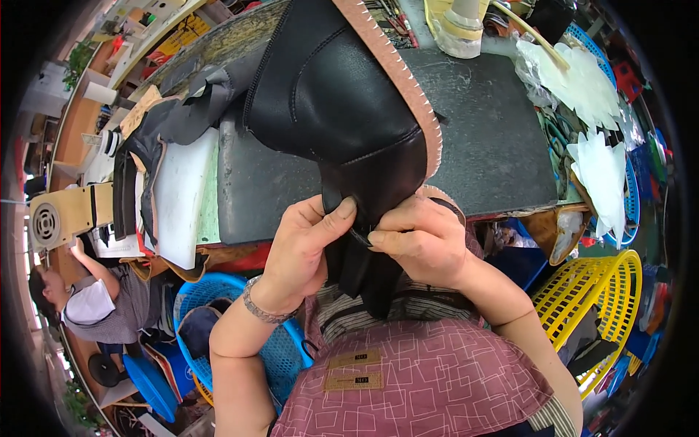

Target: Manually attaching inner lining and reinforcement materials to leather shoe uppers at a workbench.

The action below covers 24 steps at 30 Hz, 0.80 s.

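A black leather boot [349, 95] stands over the bench in front of me, a tan strip with white stitches running along its right edge. My left hand [300, 244] is closed on the near part of the boot, thumb pressed on the black leather. Close beside it, my right hand [426, 240] is closed, its thumb and fingers pinching the leather edge between the hands. Whether a small tool or thread sits in that pinch is hidden. Black flaps [364, 277] of the boot hang below both hands.
A dark mat [495, 131] covers the bench, with black leather pieces [196, 109] and a white board [186, 197] at left. White sheets [575, 84] lie at right. Blue [196, 291] and yellow baskets [593, 291] flank me. Another person [109, 298] works at far left.
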Each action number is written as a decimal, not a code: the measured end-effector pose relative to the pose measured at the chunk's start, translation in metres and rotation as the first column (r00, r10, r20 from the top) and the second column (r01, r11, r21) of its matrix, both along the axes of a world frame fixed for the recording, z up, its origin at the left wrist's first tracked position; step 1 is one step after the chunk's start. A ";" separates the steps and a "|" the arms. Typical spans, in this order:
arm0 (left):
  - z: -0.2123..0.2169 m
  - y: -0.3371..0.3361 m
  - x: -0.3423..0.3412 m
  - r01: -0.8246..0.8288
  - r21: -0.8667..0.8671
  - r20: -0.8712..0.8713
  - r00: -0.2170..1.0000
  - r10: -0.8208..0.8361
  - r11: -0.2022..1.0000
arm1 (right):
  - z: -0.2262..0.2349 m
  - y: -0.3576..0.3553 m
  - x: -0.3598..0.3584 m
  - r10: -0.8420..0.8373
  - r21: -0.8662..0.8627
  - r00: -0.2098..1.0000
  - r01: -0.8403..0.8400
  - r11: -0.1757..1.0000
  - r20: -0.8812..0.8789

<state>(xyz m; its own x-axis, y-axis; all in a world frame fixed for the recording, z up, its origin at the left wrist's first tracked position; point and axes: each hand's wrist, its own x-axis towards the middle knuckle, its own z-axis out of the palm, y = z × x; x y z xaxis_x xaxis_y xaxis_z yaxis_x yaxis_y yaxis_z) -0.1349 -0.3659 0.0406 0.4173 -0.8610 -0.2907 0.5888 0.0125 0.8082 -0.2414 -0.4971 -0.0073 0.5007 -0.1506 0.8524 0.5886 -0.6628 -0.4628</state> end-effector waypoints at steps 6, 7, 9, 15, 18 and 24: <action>-0.014 0.005 -0.003 -0.050 -0.126 -0.111 0.993 0.036 0.991 | 0.008 0.005 -0.002 -0.058 0.075 0.997 0.062 0.995 -0.044; -0.014 0.005 -0.004 -0.050 -0.127 -0.112 0.993 0.036 0.991 | 0.009 0.005 -0.001 -0.058 0.073 0.997 0.061 0.995 -0.044; -0.015 0.004 -0.008 -0.101 -0.159 -0.081 0.993 0.089 0.982 | 0.011 0.007 -0.001 -0.064 0.110 0.997 0.069 0.992 -0.047; -0.009 -0.001 -0.021 -0.239 -0.202 0.074 0.963 0.259 0.950 | 0.011 0.014 -0.002 -0.136 0.157 0.987 0.148 0.977 -0.079; -0.008 0.001 -0.023 -0.279 -0.216 0.158 0.936 0.316 0.936 | 0.017 0.016 -0.003 -0.119 0.195 0.986 0.140 0.971 -0.116; -0.004 0.013 -0.019 -0.031 -0.015 0.752 0.658 0.031 0.999 | 0.015 0.014 -0.011 -0.099 0.302 0.930 0.214 0.929 -0.355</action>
<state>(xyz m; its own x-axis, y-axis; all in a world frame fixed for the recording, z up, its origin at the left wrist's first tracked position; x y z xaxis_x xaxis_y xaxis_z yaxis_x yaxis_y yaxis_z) -0.1535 -0.3531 0.0362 0.5198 -0.8435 0.1351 -0.2207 0.0202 0.9751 -0.2528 -0.4829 0.0080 0.6889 -0.4932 0.5312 0.2669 -0.5088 -0.8185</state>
